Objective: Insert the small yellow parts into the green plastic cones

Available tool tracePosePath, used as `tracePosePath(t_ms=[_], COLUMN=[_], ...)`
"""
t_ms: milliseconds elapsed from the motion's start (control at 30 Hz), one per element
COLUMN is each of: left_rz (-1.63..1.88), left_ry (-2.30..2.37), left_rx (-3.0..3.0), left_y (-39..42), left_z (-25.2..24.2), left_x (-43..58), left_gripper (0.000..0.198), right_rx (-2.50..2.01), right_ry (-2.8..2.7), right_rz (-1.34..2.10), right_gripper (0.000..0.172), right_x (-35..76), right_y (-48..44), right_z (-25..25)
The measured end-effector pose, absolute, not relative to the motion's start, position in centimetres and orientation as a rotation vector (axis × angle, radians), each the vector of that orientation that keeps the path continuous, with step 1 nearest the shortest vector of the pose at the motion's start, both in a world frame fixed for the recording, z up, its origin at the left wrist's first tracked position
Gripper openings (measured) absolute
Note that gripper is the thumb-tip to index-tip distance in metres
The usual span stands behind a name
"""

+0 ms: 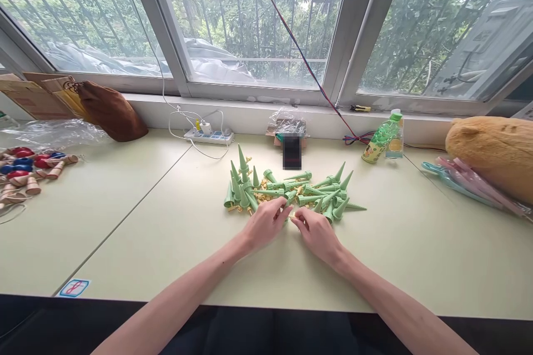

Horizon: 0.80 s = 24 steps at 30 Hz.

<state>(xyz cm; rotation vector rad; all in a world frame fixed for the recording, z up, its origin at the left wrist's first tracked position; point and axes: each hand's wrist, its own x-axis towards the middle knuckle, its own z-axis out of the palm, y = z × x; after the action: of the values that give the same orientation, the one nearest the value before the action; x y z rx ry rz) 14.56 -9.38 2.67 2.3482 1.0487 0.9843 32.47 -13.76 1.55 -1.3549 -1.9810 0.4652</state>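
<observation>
A heap of green plastic cone-shaped spikes (291, 188) with small yellow parts among them lies in the middle of the pale green table (166, 233). My left hand (266, 222) and my right hand (316, 230) meet at the heap's near edge. Both are closed in a pinch around a small piece between them. The piece looks yellow and green, but the fingers hide most of it.
A black phone (291, 152) stands behind the heap, a white power strip (210, 135) to its left. A green bottle (385, 136) and a plush toy (495, 150) are at the right. Wooden red and blue toys (25, 169) and a brown pouch (110, 111) lie at the left.
</observation>
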Motion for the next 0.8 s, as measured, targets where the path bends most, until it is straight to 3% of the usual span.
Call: tracePosePath(t_ms=[800], left_rz=[0.98], left_ry=[0.98], left_rx=[2.382], left_y=[-9.67], left_z=[2.73], left_x=[14.45], left_gripper=[0.015], right_rx=[-1.39], right_ry=[-2.025], right_rz=[0.461], right_gripper=[0.027], right_x=[32.34], right_y=[-13.84], right_z=[1.92])
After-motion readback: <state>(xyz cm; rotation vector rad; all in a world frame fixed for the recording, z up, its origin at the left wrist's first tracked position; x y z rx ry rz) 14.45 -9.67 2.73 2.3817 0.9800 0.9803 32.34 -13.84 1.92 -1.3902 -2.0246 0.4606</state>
